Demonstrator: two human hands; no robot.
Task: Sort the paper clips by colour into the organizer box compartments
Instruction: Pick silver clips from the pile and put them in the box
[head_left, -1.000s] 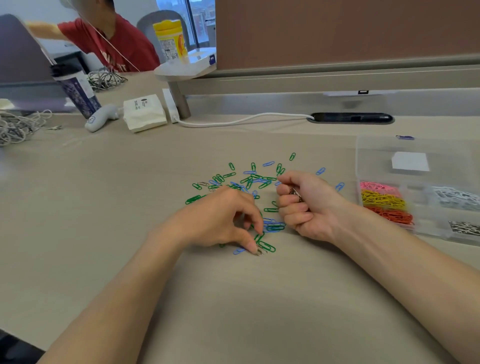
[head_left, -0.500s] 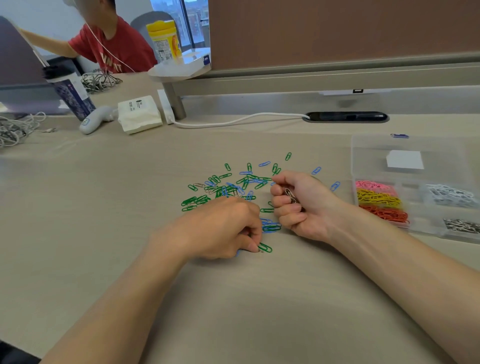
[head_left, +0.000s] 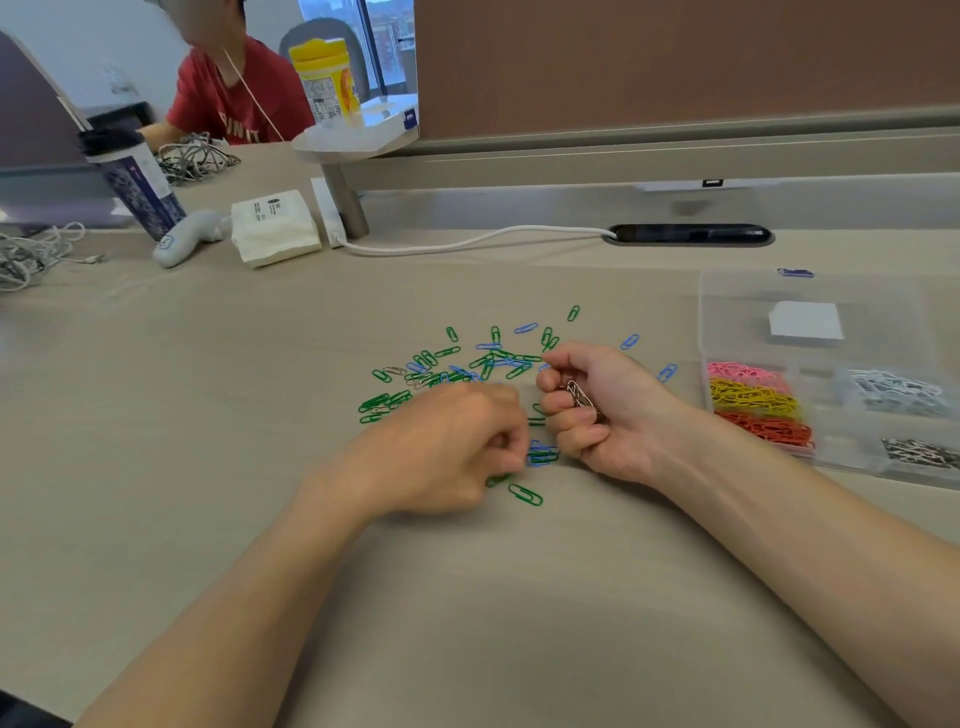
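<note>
Clear plastic organizer box, three o'clock: five colours filed. Green, blue wire clips unsorted. Right hand clutches silver clips; left hand grip unclear.

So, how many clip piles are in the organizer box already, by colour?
Pink pile: 1
Yellow pile: 1
Orange pile: 1
Whitish pile: 1
Dark pile: 1
Total: 5
</note>
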